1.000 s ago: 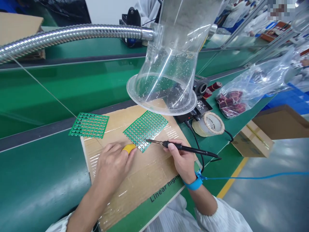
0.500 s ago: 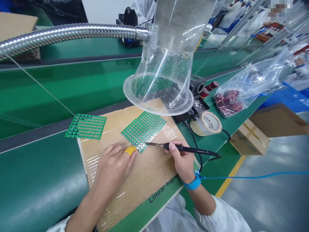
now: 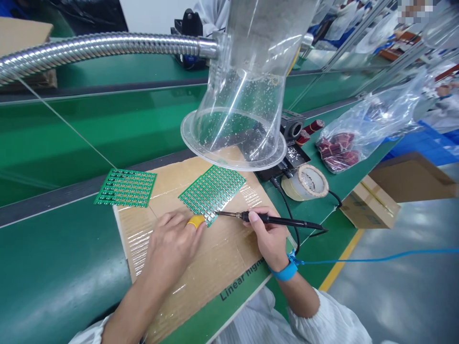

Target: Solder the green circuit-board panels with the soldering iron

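Note:
A green circuit board panel (image 3: pixel 211 191) lies on the cardboard sheet (image 3: pixel 204 258), partly under the clear fume hood (image 3: pixel 236 138). My right hand (image 3: pixel 268 234), with a blue strap on its wrist, is closed around a black soldering iron (image 3: pixel 283 220). The iron's tip touches or hovers just over the panel's lower edge. My left hand (image 3: pixel 175 243) has a yellow cover on one finger; its fingers are bent together at the panel's lower corner, and what they hold, if anything, is hidden. A second green panel (image 3: pixel 125 188) lies to the left.
At the right stand a round tape-like container (image 3: pixel 304 183), a soldering stand (image 3: pixel 292 126) and a plastic bag (image 3: pixel 373 124) with dark red bundles. A metal flexible hose (image 3: pixel 107 47) crosses overhead. A cardboard box (image 3: pixel 369 205) sits beyond the table's right edge.
The view has shifted slightly. My left hand has moved a little up and right along the panel's corner; the iron is still near the same spot.

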A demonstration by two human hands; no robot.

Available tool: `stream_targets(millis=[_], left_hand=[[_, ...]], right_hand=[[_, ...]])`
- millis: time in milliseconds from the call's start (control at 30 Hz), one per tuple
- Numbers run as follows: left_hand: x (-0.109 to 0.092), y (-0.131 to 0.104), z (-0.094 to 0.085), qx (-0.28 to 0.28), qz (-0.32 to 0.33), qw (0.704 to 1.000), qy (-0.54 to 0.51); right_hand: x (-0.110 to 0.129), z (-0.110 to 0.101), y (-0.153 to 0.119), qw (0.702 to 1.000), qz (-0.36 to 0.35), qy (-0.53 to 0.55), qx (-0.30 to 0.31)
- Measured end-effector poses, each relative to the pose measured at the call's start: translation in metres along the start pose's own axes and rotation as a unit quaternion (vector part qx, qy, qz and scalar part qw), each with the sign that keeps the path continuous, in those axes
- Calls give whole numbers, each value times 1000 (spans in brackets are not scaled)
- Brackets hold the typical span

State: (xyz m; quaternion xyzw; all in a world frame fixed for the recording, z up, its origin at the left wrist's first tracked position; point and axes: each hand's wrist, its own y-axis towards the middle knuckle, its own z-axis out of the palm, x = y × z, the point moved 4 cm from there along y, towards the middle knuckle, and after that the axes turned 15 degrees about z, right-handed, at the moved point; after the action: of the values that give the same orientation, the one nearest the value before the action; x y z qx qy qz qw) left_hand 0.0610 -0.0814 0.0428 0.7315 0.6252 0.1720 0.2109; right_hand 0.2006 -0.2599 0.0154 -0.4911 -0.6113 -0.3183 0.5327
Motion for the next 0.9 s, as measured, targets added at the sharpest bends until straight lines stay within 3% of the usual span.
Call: stream_targets(millis=[367,600,900], left_hand=[[5,-13,-9,-3,-40,999,-18],[2,-23,-16,-11,-9,999,-47],[-1,-17,-9,5,-1,999,-36]], right_hand=[[3,0,0,1000,-2,2,3],[4,-1,0,1000,0,24,-7],[2,-1,-4,1000,-12,-6,18]])
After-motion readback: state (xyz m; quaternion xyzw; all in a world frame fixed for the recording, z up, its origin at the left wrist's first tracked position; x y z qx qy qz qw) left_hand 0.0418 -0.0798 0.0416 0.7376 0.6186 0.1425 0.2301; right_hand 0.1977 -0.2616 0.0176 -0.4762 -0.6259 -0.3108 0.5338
